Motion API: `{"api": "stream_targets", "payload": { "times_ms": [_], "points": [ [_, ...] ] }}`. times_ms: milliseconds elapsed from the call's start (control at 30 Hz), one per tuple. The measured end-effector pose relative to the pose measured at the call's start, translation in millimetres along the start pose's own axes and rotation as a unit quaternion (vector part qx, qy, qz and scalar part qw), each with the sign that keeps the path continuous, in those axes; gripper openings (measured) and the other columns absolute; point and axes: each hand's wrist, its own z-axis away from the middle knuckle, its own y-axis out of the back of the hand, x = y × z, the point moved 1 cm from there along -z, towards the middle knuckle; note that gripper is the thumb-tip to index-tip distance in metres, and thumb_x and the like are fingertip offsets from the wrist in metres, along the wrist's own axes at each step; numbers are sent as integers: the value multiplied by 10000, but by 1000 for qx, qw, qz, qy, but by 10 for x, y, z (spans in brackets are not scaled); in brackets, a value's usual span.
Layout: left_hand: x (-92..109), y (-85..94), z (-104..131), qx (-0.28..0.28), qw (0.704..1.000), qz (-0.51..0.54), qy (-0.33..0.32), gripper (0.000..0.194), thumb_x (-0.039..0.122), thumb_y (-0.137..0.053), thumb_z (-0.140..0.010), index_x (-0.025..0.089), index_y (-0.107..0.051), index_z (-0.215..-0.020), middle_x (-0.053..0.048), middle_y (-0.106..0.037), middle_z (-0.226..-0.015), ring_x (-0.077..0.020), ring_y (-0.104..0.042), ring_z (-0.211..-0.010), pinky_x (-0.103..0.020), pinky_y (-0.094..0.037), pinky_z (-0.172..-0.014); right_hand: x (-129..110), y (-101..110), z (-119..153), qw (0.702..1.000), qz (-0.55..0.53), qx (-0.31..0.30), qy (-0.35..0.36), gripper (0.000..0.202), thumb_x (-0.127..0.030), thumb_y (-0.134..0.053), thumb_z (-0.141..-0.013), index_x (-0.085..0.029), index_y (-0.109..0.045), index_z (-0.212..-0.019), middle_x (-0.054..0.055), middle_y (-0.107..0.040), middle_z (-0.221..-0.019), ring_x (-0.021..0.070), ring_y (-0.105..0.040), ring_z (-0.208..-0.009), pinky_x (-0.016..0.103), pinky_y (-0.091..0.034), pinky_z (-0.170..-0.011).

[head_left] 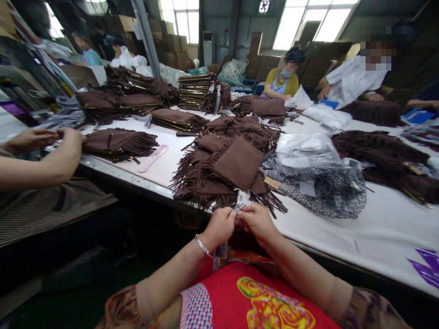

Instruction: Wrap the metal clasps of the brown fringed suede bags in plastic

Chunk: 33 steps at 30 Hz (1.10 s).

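Note:
At the table's front edge my left hand and my right hand meet, fingers pinched together. Between them is a thin greyish translucent wrapping strip, which seems to go round a small piece of hardware; its exact form is too small to make out. Just beyond my fingertips lies a brown fringed bag on a loose heap of similar brown bags. A tan paper tag sticks out at the right side of the heap. A grey end of strip hangs below my hands.
To the left, another person's hands are beside a fringed bag and a pink comb. Stacked bags stand farther back. Right of the heap lie clear plastic bags over speckled fabric. Several co-workers sit around the white table.

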Motion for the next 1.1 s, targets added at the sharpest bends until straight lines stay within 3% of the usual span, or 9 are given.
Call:
{"api": "stream_targets", "payload": {
  "times_ms": [67,167,367,567,733,900,1000,1100],
  "points": [
    [8,-2,12,-38,993,98,57,270,310,-405,-881,171,-538,-692,10,-548,-589,-99,-475,-465,-226,-370,-458,-41,31,0,999,-2,-32,-32,253,-340,-730,-603,-151,-600,-711,12,-635,-559,86,-491,-431,172,-314,-376],
    [-10,27,16,-77,976,184,86,231,321,-462,-853,148,-564,-739,5,-569,-630,-78,-482,-459,-208,-403,-451,-98,92,-13,995,15,-76,-55,249,-351,-735,-613,-144,-608,-670,8,-616,-543,69,-447,-414,171,-287,-373],
    [-114,116,-22,-103,943,280,148,267,405,-579,-805,138,-586,-811,22,-556,-601,-59,-450,-416,-183,-384,-399,-66,134,-73,992,85,-72,54,307,-422,-697,-680,-140,-611,-594,-39,-507,-473,58,-381,-411,191,-252,-391],
    [-126,115,0,-156,871,433,172,249,370,-649,-792,139,-563,-828,36,-524,-613,-37,-428,-419,-156,-360,-406,-40,119,-111,990,26,-121,61,401,-532,-712,-677,-139,-634,-676,-48,-501,-501,60,-371,-431,195,-254,-410],
    [-165,89,10,-154,841,489,176,217,334,-650,-817,144,-553,-850,41,-500,-619,-34,-412,-426,-145,-358,-409,-94,109,-116,990,76,-110,40,407,-548,-698,-678,-147,-635,-644,-57,-469,-459,54,-338,-395,196,-216,-386],
    [-34,89,7,-193,798,552,146,158,296,-592,-860,143,-560,-882,37,-476,-632,-45,-412,-440,-160,-388,-421,-15,33,-150,992,-12,-120,34,349,-507,-706,-666,-175,-598,-658,-66,-480,-490,65,-365,-413,198,-271,-408],
    [45,110,-6,-209,750,601,181,138,274,-540,-894,142,-547,-853,55,-412,-616,-29,-374,-427,-140,-365,-422,34,29,-153,994,-68,-83,19,332,-484,-709,-658,-177,-617,-744,-67,-489,-504,72,-358,-409,207,-276,-412],
    [34,132,-21,-187,720,630,221,153,267,-506,-915,144,-528,-827,68,-372,-603,-17,-347,-415,-122,-342,-419,5,103,-77,998,-17,14,62,315,-480,-659,-707,-173,-653,-776,-57,-477,-477,92,-358,-416,224,-263,-421]
  ]
}}
